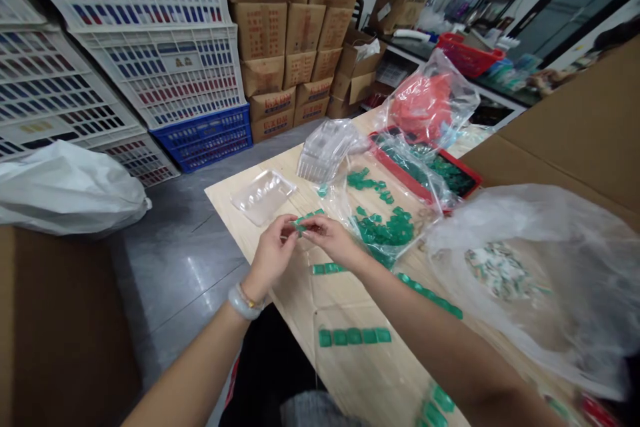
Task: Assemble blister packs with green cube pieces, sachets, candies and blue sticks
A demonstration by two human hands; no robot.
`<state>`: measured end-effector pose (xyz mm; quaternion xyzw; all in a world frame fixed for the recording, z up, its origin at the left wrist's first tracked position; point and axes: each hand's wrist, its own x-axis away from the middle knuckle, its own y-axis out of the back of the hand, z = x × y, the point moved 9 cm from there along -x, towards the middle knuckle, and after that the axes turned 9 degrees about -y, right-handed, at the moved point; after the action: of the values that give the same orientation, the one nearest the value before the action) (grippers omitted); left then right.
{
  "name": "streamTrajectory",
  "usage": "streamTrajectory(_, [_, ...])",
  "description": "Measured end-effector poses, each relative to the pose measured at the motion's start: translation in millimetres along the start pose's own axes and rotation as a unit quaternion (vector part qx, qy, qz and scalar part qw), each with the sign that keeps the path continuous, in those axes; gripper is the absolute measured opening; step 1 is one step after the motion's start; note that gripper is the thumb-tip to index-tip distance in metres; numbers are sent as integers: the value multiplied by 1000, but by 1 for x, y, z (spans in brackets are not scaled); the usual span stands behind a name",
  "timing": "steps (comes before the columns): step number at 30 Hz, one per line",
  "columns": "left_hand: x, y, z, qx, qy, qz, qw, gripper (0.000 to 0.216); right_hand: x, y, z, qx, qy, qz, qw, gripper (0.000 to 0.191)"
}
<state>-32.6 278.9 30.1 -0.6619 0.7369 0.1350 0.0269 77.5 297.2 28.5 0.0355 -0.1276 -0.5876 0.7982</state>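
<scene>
- Over the near-left part of the wooden table [295, 287], both hands meet, fingertips almost touching
- left hand [273, 250]: fingers closed in a pinch on the left end of a green strip [305, 221] of small joined packets; pale bracelet [243, 301] on the wrist
- right hand [327, 237]: thumb and fingers pinched on the right end of the same strip, forearm running in from lower right
- green strip is held just above the table, between the two hands, near the clear tray [263, 195]
- clear tray lies empty near the table's far-left corner; stack of clear trays [325, 147] just behind it
- short green piece [327, 269] flat on the table just below the right hand
- row of green packets [354, 336] further toward the person, under clear film
- another green run [430, 295] lies along the right forearm
- open clear bag [385, 223] of loose green packets just right of the right hand
- red tray [470, 177] behind that bag, green pieces inside, plastic over it
- red-filled bag [425, 103] at the far end of the table
- big clear bag [525, 267] on the right, pale packets inside
- floor left: white sack [65, 190], white crates [165, 67], blue crate [205, 137], stacked cardboard boxes [285, 47]
</scene>
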Motion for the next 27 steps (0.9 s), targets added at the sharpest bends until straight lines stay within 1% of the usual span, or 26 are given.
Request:
streamTrajectory(2, [-3, -4, -25, -103, -118, 16, 988, 26, 2, 2, -8, -94, -57, 14, 994, 14])
streamTrajectory(3, [-3, -7, -34, -137, -156, 24, 978, 25, 3, 3, -11, -136, -85, 20, 987, 15])
streamTrajectory(4, [-4, -9, -40, -161, -176, 31, 971, 23, 5, 3, -14, -174, -111, 23, 978, 17])
streamTrajectory(6, [-8, -12, -45, -192, -183, 32, 964, 20, 9, 5, -17, -241, -149, 26, 959, 20])
streamTrajectory(8, [-13, -12, -45, -191, -160, 30, 968, 17, 13, 5, -18, -292, -169, 35, 940, 22])
streamTrajectory(9, [-15, -12, -42, -174, -135, 32, 975, 15, 14, 4, -18, -310, -176, 43, 933, 23])
streamTrajectory(12, [-18, -11, -21, -63, -15, 37, 997, 13, 17, 2, -20, -349, -190, 60, 916, 22])
streamTrajectory(14, [-16, -9, -9, 16, 53, 34, 998, 14, 17, 0, -23, -376, -200, 66, 902, 22])
streamTrajectory(15, [-14, -8, -5, 46, 73, 33, 996, 15, 17, -2, -24, -389, -204, 68, 896, 23])
streamTrajectory(19, [-6, -2, 1, 112, 106, 31, 987, 17, 17, -15, -26, -420, -221, 93, 875, 18])
streamTrajectory(21, [-4, 2, 2, 122, 113, 15, 986, 17, 15, -25, -23, -430, -226, 106, 867, 15])
streamTrajectory(23, [-3, 3, 2, 142, 118, 0, 983, 18, 14, -30, -19, -449, -227, 105, 858, 13])
streamTrajectory(25, [-1, 2, 2, 184, 125, 0, 975, 20, 12, -29, -16, -475, -225, 95, 845, 12])
streamTrajectory(27, [3, 2, 5, 221, 140, 7, 965, 21, 9, -19, -13, -501, -209, 70, 837, 9])
